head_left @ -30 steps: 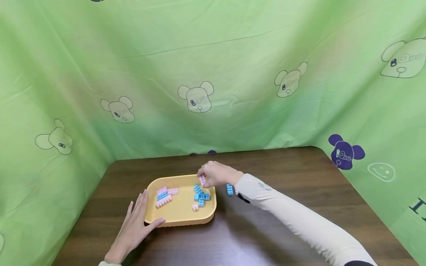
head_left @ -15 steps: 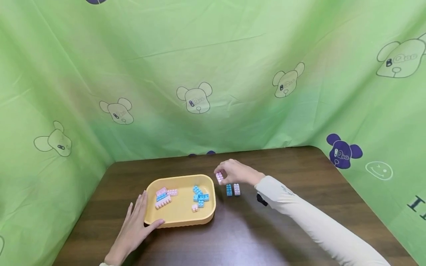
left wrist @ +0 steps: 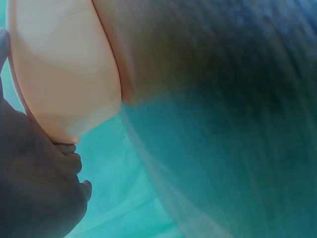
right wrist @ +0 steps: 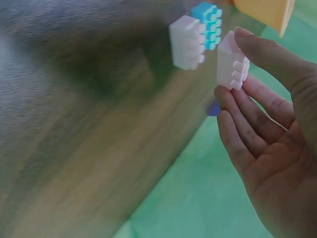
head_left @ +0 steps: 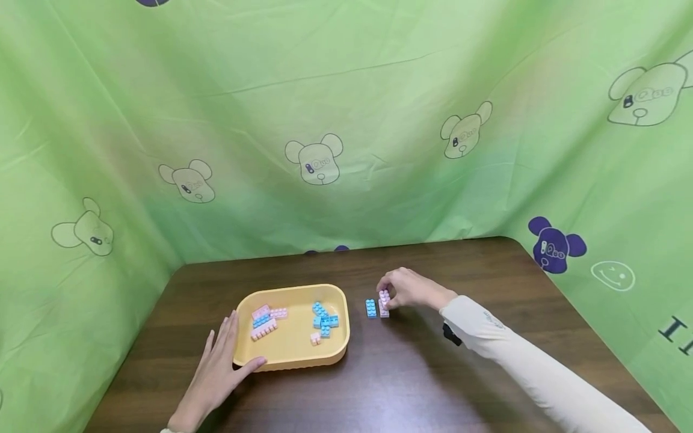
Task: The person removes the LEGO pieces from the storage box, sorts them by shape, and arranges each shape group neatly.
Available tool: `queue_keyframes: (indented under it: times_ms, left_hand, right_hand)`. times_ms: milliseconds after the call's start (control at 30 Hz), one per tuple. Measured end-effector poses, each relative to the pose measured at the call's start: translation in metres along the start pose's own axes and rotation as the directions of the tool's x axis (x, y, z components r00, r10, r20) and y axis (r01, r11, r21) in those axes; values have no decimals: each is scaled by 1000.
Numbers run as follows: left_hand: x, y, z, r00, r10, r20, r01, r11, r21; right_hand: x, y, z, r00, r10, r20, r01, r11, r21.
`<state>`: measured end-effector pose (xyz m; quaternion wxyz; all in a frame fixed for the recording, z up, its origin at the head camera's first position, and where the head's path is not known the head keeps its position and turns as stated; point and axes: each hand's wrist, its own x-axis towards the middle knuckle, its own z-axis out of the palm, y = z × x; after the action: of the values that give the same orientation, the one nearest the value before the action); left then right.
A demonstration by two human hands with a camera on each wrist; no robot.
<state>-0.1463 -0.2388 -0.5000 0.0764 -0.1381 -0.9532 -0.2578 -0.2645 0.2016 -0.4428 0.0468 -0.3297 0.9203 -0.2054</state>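
Note:
My right hand [head_left: 414,288] pinches a pink building block [right wrist: 229,64] between thumb and fingertips. In the right wrist view the block is held apart from two others on the table, a pale pink block [right wrist: 185,43] and a blue block [right wrist: 210,26]. The head view shows that blue and pink pair side by side, right of a yellow tray [head_left: 292,364]. My left hand [head_left: 213,370] rests against the tray's left end, fingers along its wall and thumb at the front rim.
Inside the tray, pink and blue blocks [head_left: 263,322] lie at the left, and several blue blocks [head_left: 325,322] with a small pale pink block [head_left: 316,338] at the right. A green printed curtain [head_left: 346,204] rises behind the brown wooden table [head_left: 433,373].
My right hand has carried the pink block from over the tray's right end rightward, to just above the pink block on the table. The left hand stays at the tray.

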Motion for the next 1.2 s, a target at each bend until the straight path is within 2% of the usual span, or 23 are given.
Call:
queue_keyframes:
  times_ms: [233,600,833,1200]
  left_hand:
    - [1,0,-1,1000,5,-2,-5,1000,-1]
    - [2,0,-1,1000,5,2,-5,1000,11]
    - [2,1,-2,1000,4,4,-4,1000,11]
    - [2,1,-3,1000,-2,8,2,1000,11]
  right_hand:
    - [-11,10,7,999,42,-7,-42,999,-3]
    - [-17,20,19,993,112,-47,-113,993,-17]
    - [-17,19,21,995,89,-43,-90,996,-20]
    - [-15,20,25,993,102,-55,-103,995,-14]
